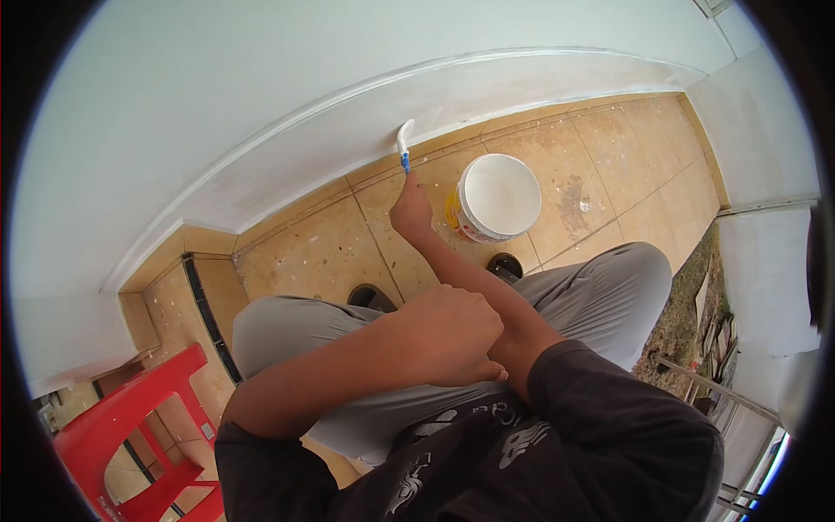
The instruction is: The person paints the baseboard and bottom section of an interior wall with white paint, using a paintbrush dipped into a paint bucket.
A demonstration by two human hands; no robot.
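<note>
My right hand [411,209] reaches forward, its fingers closed around the handle of a paintbrush [404,146]. The brush has a blue part near my fingers and a white, curved head that lies against the bottom of the white wall [330,139]. Just right of that hand stands a white bucket [503,197] with a yellow and red label, its inside coated white. My left hand [448,335] is curled into a fist and rests across my right forearm above my lap. Its fingertips are tucked out of sight.
Tan floor tiles [313,261] with white specks run along a tiled skirting [600,102]. A red plastic chair [130,426] stands at the lower left, near a step with a dark edge [209,313]. Dirt and debris [687,322] lie past the tile edge at right.
</note>
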